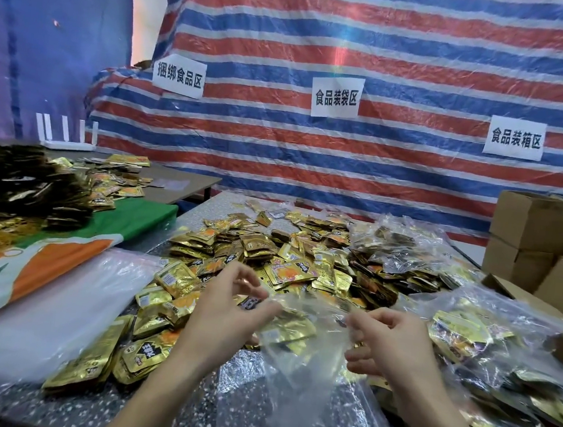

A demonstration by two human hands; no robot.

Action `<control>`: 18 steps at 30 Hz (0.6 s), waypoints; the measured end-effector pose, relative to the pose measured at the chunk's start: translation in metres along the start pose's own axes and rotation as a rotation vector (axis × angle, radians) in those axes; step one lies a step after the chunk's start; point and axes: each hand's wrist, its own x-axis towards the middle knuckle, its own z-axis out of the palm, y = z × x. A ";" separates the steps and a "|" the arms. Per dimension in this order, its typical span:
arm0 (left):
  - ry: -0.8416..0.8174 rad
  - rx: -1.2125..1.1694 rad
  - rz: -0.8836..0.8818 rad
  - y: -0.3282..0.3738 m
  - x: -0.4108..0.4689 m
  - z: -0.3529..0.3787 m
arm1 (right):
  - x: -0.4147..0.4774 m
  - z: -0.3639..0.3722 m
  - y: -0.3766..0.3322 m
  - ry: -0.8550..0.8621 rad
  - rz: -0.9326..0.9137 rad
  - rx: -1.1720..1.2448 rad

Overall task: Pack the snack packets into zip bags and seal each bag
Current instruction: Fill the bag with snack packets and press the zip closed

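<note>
A clear zip bag (pixel 296 363) hangs between my hands over the table's near edge, with a few gold snack packets (pixel 291 333) inside it. My left hand (pixel 229 315) pinches the bag's top edge on the left. My right hand (pixel 388 344) pinches the top edge on the right. A wide heap of loose gold snack packets (pixel 289 265) lies just beyond my hands. More packets (pixel 111 358) lie at the near left.
Filled zip bags (pixel 488 340) pile up at the right, with cardboard boxes (pixel 539 238) behind them. A stack of empty clear bags (pixel 50 311) lies at the left on an orange and green cloth (pixel 74 248). The speckled table (pixel 99 412) shows in front.
</note>
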 end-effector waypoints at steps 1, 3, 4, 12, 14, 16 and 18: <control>-0.060 -0.040 0.061 0.000 -0.005 0.002 | 0.001 0.003 0.003 0.025 -0.004 0.000; -0.084 0.189 0.345 0.004 -0.017 0.007 | 0.003 0.011 0.007 0.049 0.000 0.017; -0.093 0.356 0.477 0.004 -0.023 0.010 | 0.004 0.015 0.009 0.045 0.013 0.032; -0.085 0.852 0.330 -0.012 -0.016 0.011 | 0.006 0.020 0.006 -0.078 0.148 0.166; -0.029 0.813 0.318 -0.014 -0.016 0.007 | 0.007 0.020 0.005 -0.116 0.132 0.124; 0.025 0.645 0.324 -0.019 -0.015 0.003 | 0.011 0.019 0.003 -0.172 0.106 0.069; 0.008 0.492 0.300 -0.022 -0.012 0.000 | 0.019 0.019 0.002 -0.170 0.077 0.046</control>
